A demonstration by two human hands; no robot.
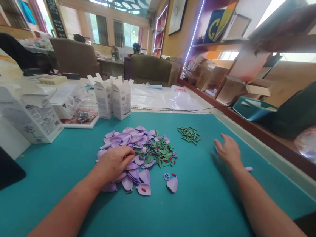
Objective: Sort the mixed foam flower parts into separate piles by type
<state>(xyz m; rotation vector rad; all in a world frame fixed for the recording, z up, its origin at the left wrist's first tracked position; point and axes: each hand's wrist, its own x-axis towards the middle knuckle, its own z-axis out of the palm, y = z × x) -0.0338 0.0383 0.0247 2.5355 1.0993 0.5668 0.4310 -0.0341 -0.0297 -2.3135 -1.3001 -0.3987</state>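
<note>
Bare forearms (pixel 258 194) reach in over a smooth, matte teal worktop (pixel 186 218), one from each side. Under the left grip (pixel 113 163) spreads a heap of lilac petals (pixel 133 136), thin, cupped, glossy like moulded plastic, and too many and too overlapped to count. Its fingers curl down against the heap's near left part; whether they pinch a petal, I cannot tell. The right grip (pixel 229 152), slightly blurred, is relaxed, its fingers parted, well apart from the heap. One small rounded lilac piece (pixel 248 169) lies just beside the right wrist.

Jagged green leaf pieces (pixel 163 150) mingle with the heap's right side, several small red pegs (pixel 167 160) among them. One separate pile of straight, slim green sticks (pixel 189 135) lies between the heap and the right grip; they cross too closely to count. Nearer the camera, one spoked lilac ring (pixel 167 176), one red piece (pixel 174 175) and one scallop-edged petal (pixel 172 185) form a small group to the right of the left grip. Another single red bit (pixel 143 190) rests on a petal at the heap's near edge.

Behind stand two slim white cartons (pixel 121 99), flaps up, and one larger white box (pixel 37 121) to their left. Between them, one shallow white tray (pixel 92 123) carries crinkled clear plastic.
</note>
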